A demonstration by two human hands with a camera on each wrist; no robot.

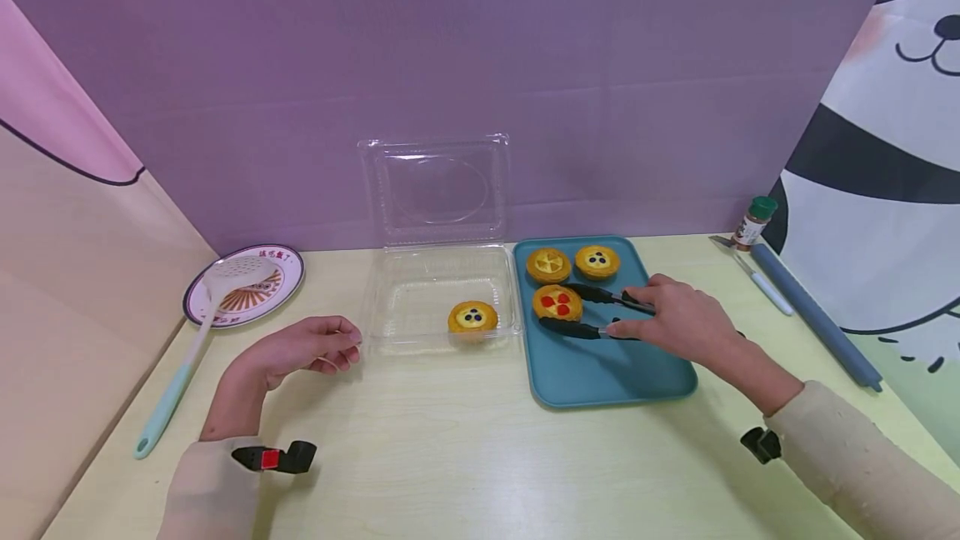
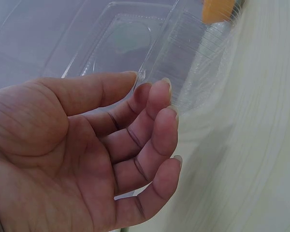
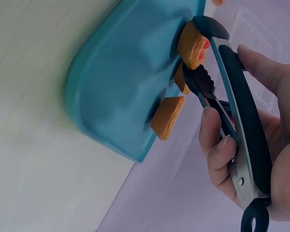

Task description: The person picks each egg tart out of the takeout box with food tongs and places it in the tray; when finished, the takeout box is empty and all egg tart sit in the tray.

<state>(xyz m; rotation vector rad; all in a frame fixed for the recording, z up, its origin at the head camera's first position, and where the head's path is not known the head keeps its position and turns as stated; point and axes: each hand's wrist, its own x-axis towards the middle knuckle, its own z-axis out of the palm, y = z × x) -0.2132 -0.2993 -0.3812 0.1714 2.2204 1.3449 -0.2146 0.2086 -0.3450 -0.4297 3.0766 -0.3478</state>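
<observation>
My right hand grips black-and-steel tongs. Their black tips lie on either side of a tart with red pieces, at the left of the blue tray. Behind it on the tray sit a plain-topped tart and one with dark berries. Left of the tray stands a clear plastic box, lid raised, with another berry tart inside. Beside the box's front left corner is my left hand, fingers loosely curled; in the left wrist view, thumb and forefinger overlap the box's edge.
At the left, a slotted turner leans over a patterned plate. Far right are a green-capped jar, a small knife and a blue-grey roll. A purple backdrop stands behind the table.
</observation>
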